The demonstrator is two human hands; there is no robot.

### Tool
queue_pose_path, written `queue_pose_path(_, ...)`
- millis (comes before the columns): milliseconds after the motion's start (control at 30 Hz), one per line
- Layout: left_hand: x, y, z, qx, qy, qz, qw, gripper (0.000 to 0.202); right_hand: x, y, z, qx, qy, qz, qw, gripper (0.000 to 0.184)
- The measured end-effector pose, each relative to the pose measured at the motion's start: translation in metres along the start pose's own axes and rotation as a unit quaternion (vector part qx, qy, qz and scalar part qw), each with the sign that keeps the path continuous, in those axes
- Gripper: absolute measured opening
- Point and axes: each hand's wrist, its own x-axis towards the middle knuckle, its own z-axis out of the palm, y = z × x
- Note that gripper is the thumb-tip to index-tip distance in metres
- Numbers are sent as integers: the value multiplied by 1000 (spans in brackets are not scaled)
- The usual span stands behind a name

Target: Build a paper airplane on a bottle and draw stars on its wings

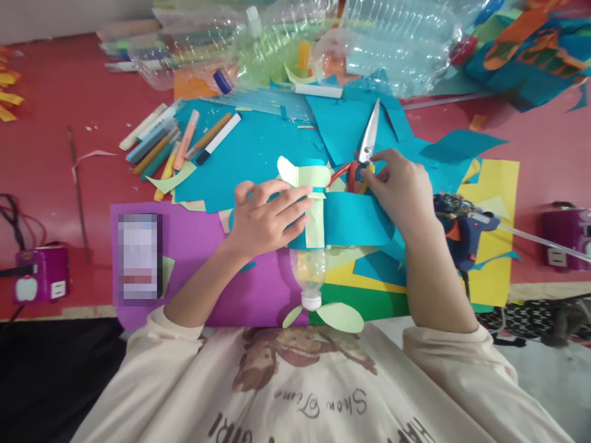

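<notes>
A small clear plastic bottle [310,267] lies with its white cap toward me, wrapped in blue paper [357,218] whose loose end sticks out to the right. A pale green paper strip [314,223] runs along the wrap. My left hand [270,215] lies over the wrapped bottle, fingers stretched out and slightly apart on the strip. My right hand [399,184] has thumb and fingers closed at the red and yellow handles of the scissors [368,138], whose blades point away from me. Two pale green leaf-shaped papers [341,317] flank the cap.
Several markers [157,138] lie at the left, above a phone [138,255] on purple paper [221,289]. A blue glue gun [468,237] with a glue stick rests at the right. Large clear plastic bottles [392,43] line the back. Blue paper scraps [263,138] cover the middle.
</notes>
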Motion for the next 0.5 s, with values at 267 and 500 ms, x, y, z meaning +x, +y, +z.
queue_pose_path(267, -2, 8, 1, -8, 23, 29, 999, 31, -1, 2, 28, -39, 19, -18, 999, 74)
queue_pose_path(500, -8, 3, 5, -53, 29, -21, 998, 32, 6, -13, -11, 96, -77, 119, 985, 45)
